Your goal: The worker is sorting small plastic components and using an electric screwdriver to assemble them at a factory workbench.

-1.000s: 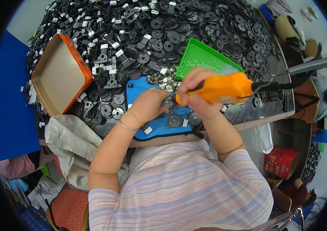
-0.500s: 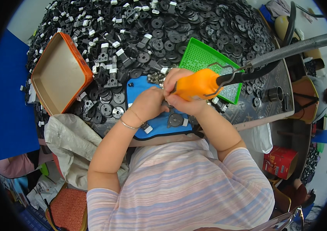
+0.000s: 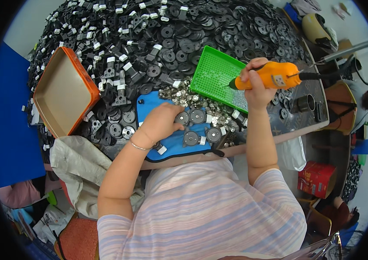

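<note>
My right hand is wrapped round an orange electric screwdriver. Its dark tip points left over the green perforated tray, where small shiny screws are scattered. My left hand is at the blue mat, thumb and fingers curved about the edge of a black disc assembly. Beside it lie other black disc assemblies with white ends, one farther right, one nearer me and one at the right. Another white-ended part shows partly under my left wrist.
Small metal fittings are heaped between mat and tray. Beyond spreads a large pile of black discs and white-tipped black brackets. An orange-rimmed box stands left, a metal cup right. A spring-and-cable line runs to the screwdriver.
My right hand has carried the screwdriver away from my left hand, to the right and over the green tray's edge. The disc assemblies beneath have come into view; my left hand has shifted slightly.
</note>
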`<state>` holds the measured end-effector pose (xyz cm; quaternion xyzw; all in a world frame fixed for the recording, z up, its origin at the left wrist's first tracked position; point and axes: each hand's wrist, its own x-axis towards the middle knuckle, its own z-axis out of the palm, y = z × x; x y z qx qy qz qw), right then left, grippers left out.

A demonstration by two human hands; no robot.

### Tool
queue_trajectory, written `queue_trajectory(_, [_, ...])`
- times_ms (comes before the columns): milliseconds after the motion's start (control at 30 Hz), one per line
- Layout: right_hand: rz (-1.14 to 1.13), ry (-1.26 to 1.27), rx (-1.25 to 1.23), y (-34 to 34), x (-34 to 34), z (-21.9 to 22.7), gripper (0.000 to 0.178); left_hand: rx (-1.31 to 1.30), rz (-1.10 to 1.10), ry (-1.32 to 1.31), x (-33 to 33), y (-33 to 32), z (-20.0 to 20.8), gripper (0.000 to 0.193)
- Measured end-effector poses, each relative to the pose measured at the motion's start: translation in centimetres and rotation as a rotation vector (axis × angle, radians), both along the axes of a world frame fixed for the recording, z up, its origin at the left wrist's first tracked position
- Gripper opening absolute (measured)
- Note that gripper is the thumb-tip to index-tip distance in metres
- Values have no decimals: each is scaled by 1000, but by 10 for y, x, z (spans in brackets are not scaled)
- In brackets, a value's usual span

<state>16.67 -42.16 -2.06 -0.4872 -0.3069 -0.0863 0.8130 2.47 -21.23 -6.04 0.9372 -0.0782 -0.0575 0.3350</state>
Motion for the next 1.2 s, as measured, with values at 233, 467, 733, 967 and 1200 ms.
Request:
queue_trajectory(233, [2, 17, 9, 4, 3, -7, 20, 15, 0, -2, 0, 0, 0, 47])
queue_trajectory(467, [13, 12, -6, 7, 5, -6, 18, 17, -1, -23, -1, 0, -2, 48])
queue_trajectory(733, [14, -22, -31, 6, 5, -4, 17, 22, 2, -35, -2, 0, -3, 49])
queue_trajectory(967, [89, -8, 42, 3, 2, 2, 18, 34, 3, -17, -3, 0, -3, 48])
queue_trajectory(1200, [323, -69, 122, 4, -31, 23, 19, 26, 24, 18, -4, -1, -1, 48])
